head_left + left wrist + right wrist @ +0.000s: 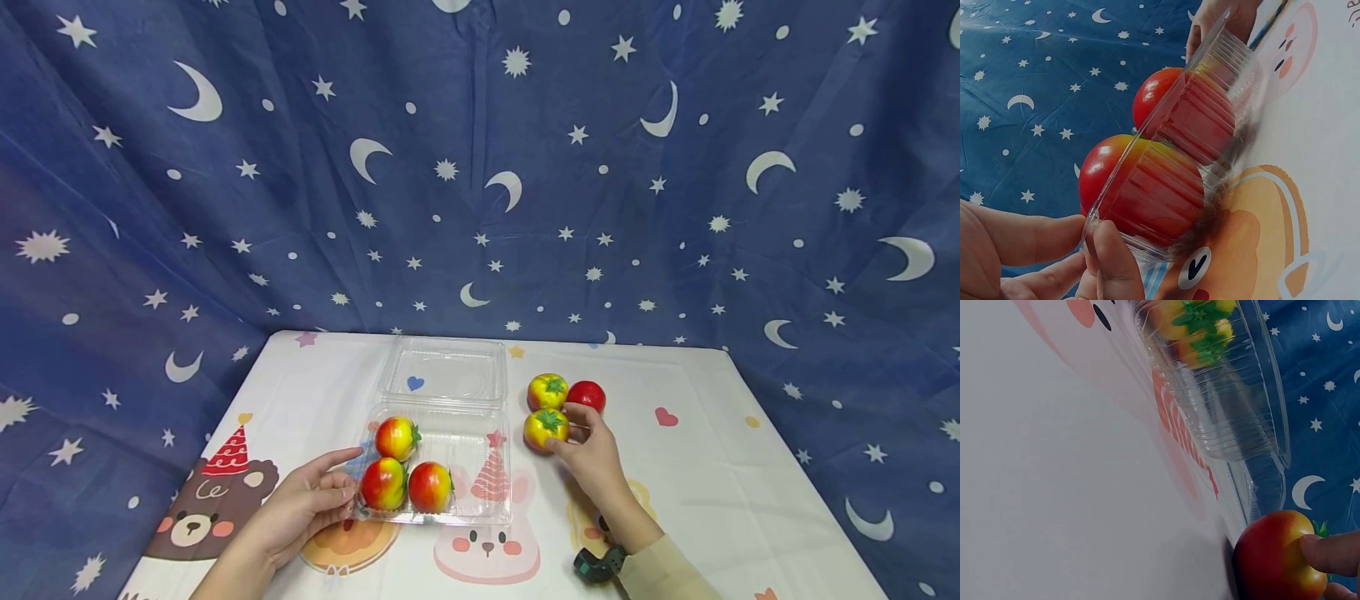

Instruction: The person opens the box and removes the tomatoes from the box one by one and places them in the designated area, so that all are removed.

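While curled only at the fingertips, grips a yellow-and-red toy tomato (546, 427) with the right hand (592, 454), thumb and fingers closed round its near side. Rests on the tabletop (712, 467), not lifted clear as far as the head view tells. In the right wrist view shows just one fingertip on its skin (1279, 562).

Just beyond that hand: a second yellow tomato (547, 391) and a red tomato (586, 396), touching or nearly touching the gripped one.

Across from it, pinches the near left corner of a clear clamshell tray (442, 518) with the left hand (303, 504), thumb on one side of the thin rim, fingers on the other. Inside the tray, right beside those fingers: three red-and-yellow tomatoes (384, 483), packed toward the left-hand end. Leaves the end nearer the right hand bare. Beyond the tray, lying open and flat: its hinged lid (446, 371).

Likely trouble:
- With so shallow a fingertip hold on a smooth, round toy, could slip and roll off along the tabletop.
- Could knock the two neighbours beyond the right hand and set them rolling too.
- With a pinch on flimsy plastic, could flex or tip the tray and shift its three tomatoes.
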`<action>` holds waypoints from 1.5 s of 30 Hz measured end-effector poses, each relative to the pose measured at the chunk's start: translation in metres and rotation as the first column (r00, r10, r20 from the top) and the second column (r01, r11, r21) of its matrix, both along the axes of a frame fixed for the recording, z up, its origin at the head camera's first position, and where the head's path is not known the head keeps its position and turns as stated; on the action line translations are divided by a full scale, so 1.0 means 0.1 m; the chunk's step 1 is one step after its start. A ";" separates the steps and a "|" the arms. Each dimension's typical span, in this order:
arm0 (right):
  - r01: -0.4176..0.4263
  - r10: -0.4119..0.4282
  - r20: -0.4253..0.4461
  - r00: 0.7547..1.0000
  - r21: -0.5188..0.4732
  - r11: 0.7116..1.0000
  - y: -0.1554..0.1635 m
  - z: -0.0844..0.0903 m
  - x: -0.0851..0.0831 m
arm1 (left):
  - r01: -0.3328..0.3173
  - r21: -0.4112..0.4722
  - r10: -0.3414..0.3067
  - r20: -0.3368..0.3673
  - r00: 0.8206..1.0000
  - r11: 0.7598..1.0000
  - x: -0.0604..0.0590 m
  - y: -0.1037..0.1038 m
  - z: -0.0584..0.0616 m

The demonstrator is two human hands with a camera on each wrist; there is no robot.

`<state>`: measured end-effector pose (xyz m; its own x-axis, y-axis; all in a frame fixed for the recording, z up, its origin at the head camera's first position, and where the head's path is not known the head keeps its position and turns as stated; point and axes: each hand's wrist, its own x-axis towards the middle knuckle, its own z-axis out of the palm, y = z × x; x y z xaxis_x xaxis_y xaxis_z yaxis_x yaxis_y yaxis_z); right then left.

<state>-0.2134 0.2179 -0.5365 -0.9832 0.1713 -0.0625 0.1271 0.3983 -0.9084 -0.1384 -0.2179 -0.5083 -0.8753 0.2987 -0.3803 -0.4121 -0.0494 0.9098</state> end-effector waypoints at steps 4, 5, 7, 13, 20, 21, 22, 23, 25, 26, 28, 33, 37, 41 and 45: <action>0.004 -0.004 0.020 1.000 -0.001 1.000 0.02 0.01 0.00 | -0.001 0.003 0.001 -0.001 1.000 1.000 0.00 0.00 0.01; 0.005 -0.005 0.024 1.000 -0.003 1.000 0.03 0.02 0.00 | -0.002 0.003 0.002 -0.001 1.000 1.000 0.00 0.00 0.01; 0.004 -0.004 0.029 1.000 -0.007 1.000 0.04 0.03 0.01 | -0.002 0.004 0.002 -0.001 1.000 1.000 0.00 0.00 0.01; 0.005 -0.004 0.040 0.999 -0.024 1.000 0.05 0.06 0.01 | -0.001 0.009 0.001 0.001 1.000 1.000 0.00 0.00 0.01; 0.007 -0.006 0.036 0.999 -0.022 1.000 0.05 0.07 0.01 | -0.008 0.004 0.008 0.002 1.000 1.000 -0.01 0.01 0.00; 0.007 -0.006 0.032 0.999 -0.022 1.000 0.05 0.06 0.02 | -0.008 0.004 0.008 0.002 1.000 1.000 -0.01 0.01 0.00; 0.005 -0.005 0.027 1.000 -0.022 1.000 0.06 0.06 0.02 | -0.008 0.004 0.008 0.002 1.000 1.000 -0.01 0.01 0.00; 0.005 -0.005 0.022 1.000 -0.020 1.000 0.06 0.06 0.02 | -0.008 0.005 0.008 0.002 1.000 1.000 -0.01 0.01 0.00; 0.005 -0.005 0.014 1.000 -0.019 1.000 0.07 0.06 0.03 | -0.006 0.005 0.006 0.003 1.000 1.000 -0.01 0.01 0.00; 0.005 -0.004 0.012 1.000 -0.019 1.000 0.07 0.06 0.03 | -0.005 0.006 0.005 0.002 1.000 1.000 -0.01 0.01 0.00; 0.007 -0.007 0.009 1.000 -0.020 1.000 0.08 0.06 0.03 | -0.005 0.006 0.005 0.003 1.000 1.000 -0.01 0.01 0.01; 0.013 -0.012 0.003 1.000 -0.027 1.000 0.10 0.08 0.03 | -0.013 0.000 0.013 0.006 1.000 1.000 -0.01 0.01 0.01; 0.013 -0.013 -0.007 1.000 -0.042 0.999 0.12 0.10 0.04 | -0.016 0.004 0.016 0.009 1.000 1.000 -0.01 0.02 0.01; 0.014 -0.014 -0.011 1.000 -0.055 0.998 0.13 0.12 0.05 | -0.007 0.018 0.007 0.011 1.000 1.000 -0.01 0.01 0.01; 0.005 -0.006 -0.018 1.000 -0.066 0.998 0.14 0.14 0.06 | 0.000 0.024 0.000 0.008 1.000 1.000 0.00 0.00 0.01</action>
<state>-0.2071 0.2321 -0.5222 -0.9834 0.1729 -0.0558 0.1123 0.3372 -0.9347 -0.1380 -0.2177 -0.5075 -0.8722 0.3082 -0.3800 -0.4195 -0.0715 0.9049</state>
